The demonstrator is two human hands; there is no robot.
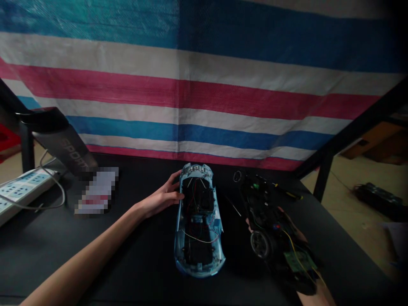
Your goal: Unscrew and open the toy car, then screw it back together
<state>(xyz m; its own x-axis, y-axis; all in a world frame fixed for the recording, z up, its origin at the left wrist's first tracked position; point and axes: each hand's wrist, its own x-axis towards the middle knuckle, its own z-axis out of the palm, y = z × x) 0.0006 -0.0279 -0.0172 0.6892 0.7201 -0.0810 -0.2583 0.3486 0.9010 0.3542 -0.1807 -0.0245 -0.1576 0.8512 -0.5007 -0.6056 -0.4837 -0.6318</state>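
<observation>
A light-blue toy car body shell (219, 238) lies upside down in the middle of the dark table, its black interior and thin wires showing. My left hand (165, 199) grips its left side near the far end, with the thumb on the edge and some fingertips hidden. To the right, a black toy car chassis (259, 204) with wheels, a green circuit board and a yellow wire is held up off the table at a tilt. My right hand (295, 227) is closed round it from beneath, mostly covered by the chassis.
A screwdriver (288, 192) with yellow on its handle lies at the back right, behind the chassis. On the left are a white power strip (28, 189) with a cable, a grey SPORT bottle (65, 146) and a blurred-out flat object (98, 189). A striped sheet (191, 97) hangs behind.
</observation>
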